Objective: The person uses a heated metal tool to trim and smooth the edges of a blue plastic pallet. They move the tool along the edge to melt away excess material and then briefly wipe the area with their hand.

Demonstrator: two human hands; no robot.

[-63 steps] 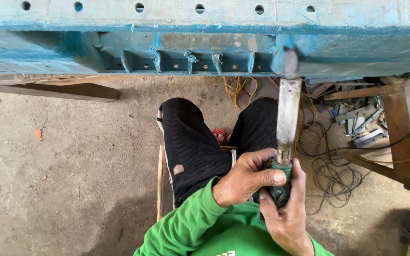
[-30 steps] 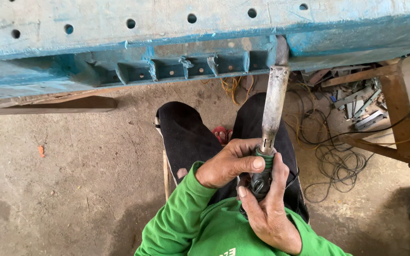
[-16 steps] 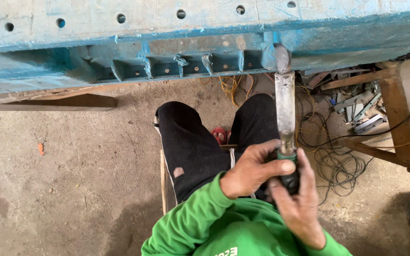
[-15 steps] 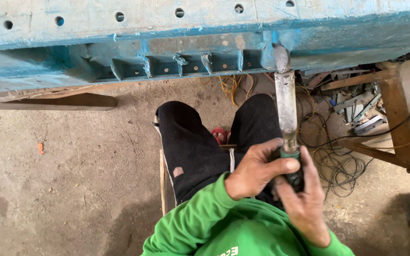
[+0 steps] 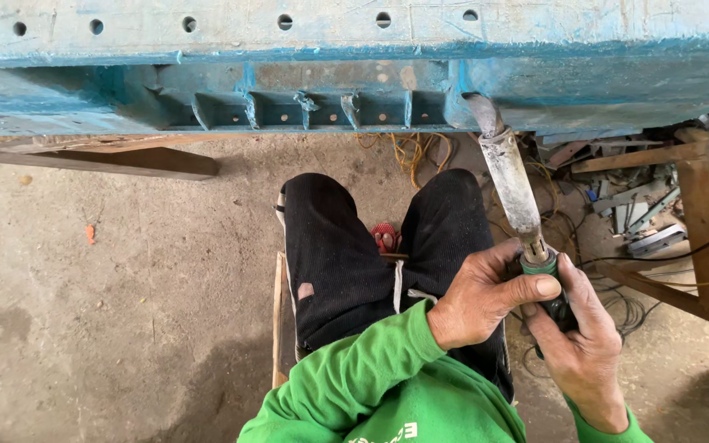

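Holding a long grey tool (image 5: 509, 176) with both hands, so it runs from the near right of the scene up to the far blue metal beam (image 5: 354, 57). Left hand (image 5: 486, 297) has its grip wrapped over the green collar (image 5: 539, 264) at the bottom of the grey shaft, thumb laid flat across it pointing right. Right hand (image 5: 583, 344) sits just nearer and to the right, fingers closed round the dark handle (image 5: 558, 310) below the collar, so both grips are pressed tight on the tool, touching each other. The shaft leans a bit left as it goes away from the hands, and its far tip sits against the beam's lower edge, just right of the row of small ribs (image 5: 305, 111).

Compared with half a second ago, the shaft was standing nearly straight up from the hands; now the tip has swung left and the hands have slid a touch right. Grip looks the same as before.

Black trousers (image 5: 346, 254) and a green sleeve (image 5: 354, 377) are near, with tangled cables (image 5: 617, 303) and a wooden frame (image 5: 703, 221) on the right over the concrete floor (image 5: 108, 287).
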